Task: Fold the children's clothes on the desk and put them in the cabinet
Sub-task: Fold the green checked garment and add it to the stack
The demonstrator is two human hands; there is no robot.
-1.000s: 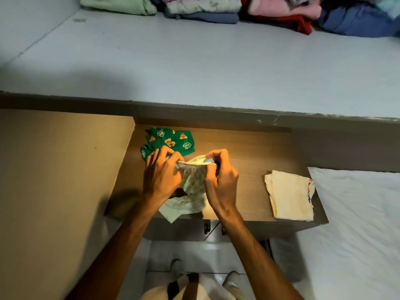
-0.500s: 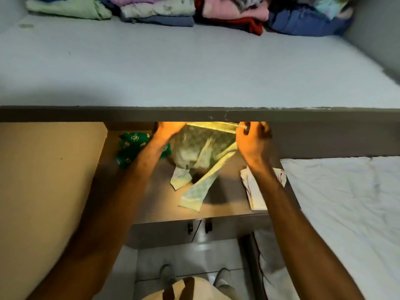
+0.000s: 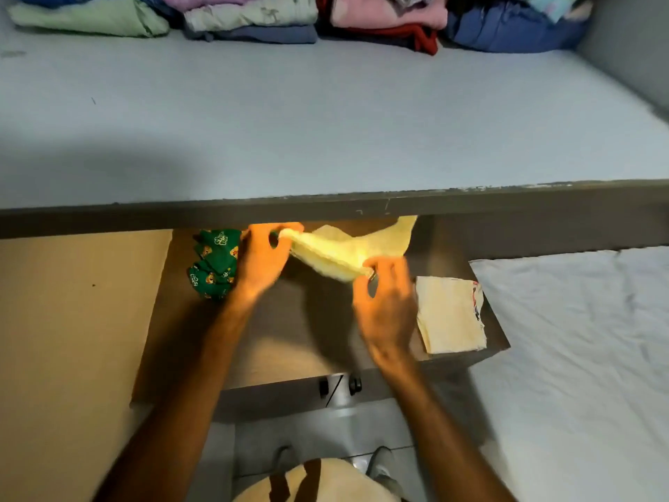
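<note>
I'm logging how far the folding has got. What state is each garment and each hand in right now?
Pale yellow garment: held up off the desk, stretched between both hands, unfolded.
Left hand: pinching the garment's left end.
Right hand: pinching its lower right edge, blurred.
Green patterned garment: lying crumpled on the desk, unfolded.
Cream garment: folded flat on the desk.
Stacked clothes: folded, on the upper shelf.

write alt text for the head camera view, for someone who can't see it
Seen from above, a person's left hand and right hand hold a pale yellow garment stretched between them over a small brown desk. A green patterned garment lies at left, a folded cream one at right, and folded clothes line a shelf above.
</note>
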